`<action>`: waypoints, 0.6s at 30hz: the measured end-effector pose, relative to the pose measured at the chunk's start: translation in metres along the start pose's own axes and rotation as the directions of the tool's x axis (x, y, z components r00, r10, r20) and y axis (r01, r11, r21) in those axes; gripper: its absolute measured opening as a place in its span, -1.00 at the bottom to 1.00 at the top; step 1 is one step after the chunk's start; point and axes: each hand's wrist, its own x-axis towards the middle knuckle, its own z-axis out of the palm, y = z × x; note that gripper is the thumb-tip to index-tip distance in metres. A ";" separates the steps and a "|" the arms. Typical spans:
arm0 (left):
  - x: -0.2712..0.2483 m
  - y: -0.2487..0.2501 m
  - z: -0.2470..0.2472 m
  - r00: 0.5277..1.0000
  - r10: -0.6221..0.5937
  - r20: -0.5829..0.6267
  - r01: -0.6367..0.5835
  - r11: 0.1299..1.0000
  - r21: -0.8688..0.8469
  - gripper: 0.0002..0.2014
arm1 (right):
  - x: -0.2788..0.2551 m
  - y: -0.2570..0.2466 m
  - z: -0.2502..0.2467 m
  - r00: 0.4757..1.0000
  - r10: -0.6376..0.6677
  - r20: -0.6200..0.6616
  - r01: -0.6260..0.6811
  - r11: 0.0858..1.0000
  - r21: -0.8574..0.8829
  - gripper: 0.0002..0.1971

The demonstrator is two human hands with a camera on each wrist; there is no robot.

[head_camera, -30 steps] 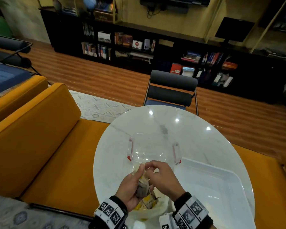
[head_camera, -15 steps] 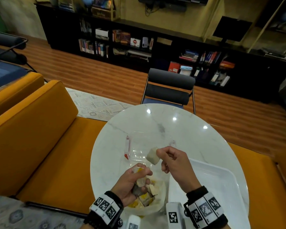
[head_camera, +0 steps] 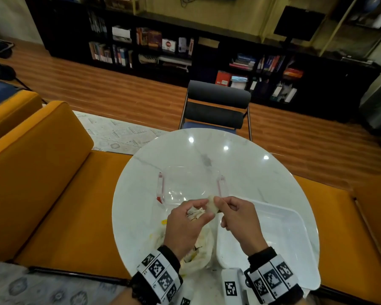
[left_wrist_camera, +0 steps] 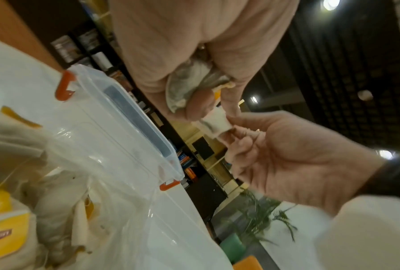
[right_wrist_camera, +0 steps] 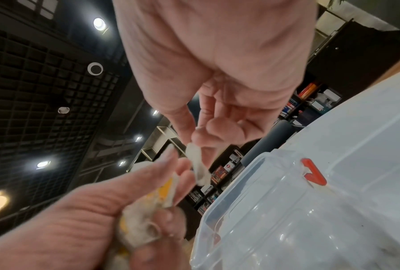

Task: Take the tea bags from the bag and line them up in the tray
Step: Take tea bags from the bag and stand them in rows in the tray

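Note:
My left hand [head_camera: 197, 209] grips a small clump of tea bags [left_wrist_camera: 189, 87] with yellow tags, held just above the clear plastic bag [head_camera: 201, 243] of tea bags near the table's front edge. My right hand [head_camera: 216, 204] pinches one pale tea bag [head_camera: 211, 205] between thumb and forefinger, right against the left fingertips. The same tea bag [right_wrist_camera: 197, 161] shows in the right wrist view, with the left hand's clump [right_wrist_camera: 143, 228] below it. The white tray [head_camera: 295, 219] lies to the right of both hands; no tea bags show in the part I can see.
A clear plastic box [head_camera: 189, 183] with red clips [head_camera: 160, 187] sits just beyond the hands on the round marble table [head_camera: 207, 150]. Orange benches flank the table and a dark chair [head_camera: 216, 106] stands at its far side.
My left hand has risen from the bag with a clump of tea bags and met the right hand. The right hand still pinches the single tea bag it lifted out.

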 end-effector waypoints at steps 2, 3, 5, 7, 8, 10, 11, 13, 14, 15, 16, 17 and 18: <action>-0.002 -0.008 0.007 0.999 0.035 0.027 -0.038 0.993 0.115 -0.60 | -0.005 0.002 -0.007 1.000 -0.001 0.015 0.000 1.000 0.021 -0.76; -0.003 -0.010 0.009 0.999 0.036 0.037 -0.041 0.988 0.149 -0.60 | -0.007 0.002 -0.009 1.000 -0.003 0.029 0.002 1.000 0.026 -0.74; -0.003 -0.010 0.019 0.998 0.012 0.058 -0.018 0.995 0.094 -0.68 | -0.008 0.000 -0.018 0.998 -0.010 0.063 0.009 1.000 0.011 -0.66; -0.003 -0.004 0.029 0.997 -0.041 0.060 0.043 0.999 -0.032 -0.81 | -0.007 -0.001 -0.027 0.994 -0.025 0.109 0.027 0.999 -0.017 -0.60; -0.001 -0.003 0.032 0.995 -0.086 0.054 0.090 0.993 -0.072 -0.84 | -0.005 -0.001 -0.033 0.991 -0.028 0.131 0.031 0.999 -0.022 -0.60; 0.001 -0.002 0.038 0.985 -0.164 0.051 0.170 0.978 -0.124 -0.87 | 0.001 0.001 -0.046 0.990 -0.046 0.136 0.048 0.999 -0.017 -0.66; 0.003 -0.002 0.041 0.979 -0.196 0.052 0.202 0.969 -0.142 -0.89 | 0.006 0.004 -0.053 0.992 -0.057 0.113 0.058 0.998 -0.011 -0.72; 0.004 -0.003 0.048 0.962 -0.266 0.064 0.273 0.948 -0.167 -0.93 | 0.014 0.012 -0.067 0.995 -0.057 0.077 0.057 0.998 0.007 -0.85; 0.005 -0.003 0.051 0.953 -0.293 0.081 0.303 0.937 -0.176 -0.94 | 0.016 0.016 -0.073 0.994 -0.041 0.100 0.040 0.999 0.015 -0.90; 0.004 -0.002 0.056 0.944 -0.315 0.103 0.329 0.927 -0.180 -0.95 | 0.018 0.020 -0.079 0.988 -0.022 0.155 0.020 1.000 0.014 -0.92; 0.003 -0.002 0.062 0.936 -0.330 0.123 0.348 0.920 -0.179 -0.94 | 0.019 0.023 -0.083 0.975 -0.006 0.223 0.008 1.000 -0.004 -0.91; 0.001 -0.002 0.067 0.930 -0.343 0.132 0.363 0.915 -0.177 -0.91 | 0.020 0.027 -0.087 0.960 -0.002 0.279 0.011 0.999 -0.032 -0.92; 0.000 -0.002 0.072 0.926 -0.353 0.137 0.373 0.910 -0.181 -0.89 | 0.020 0.031 -0.090 0.951 -0.003 0.310 0.018 0.999 -0.047 -0.94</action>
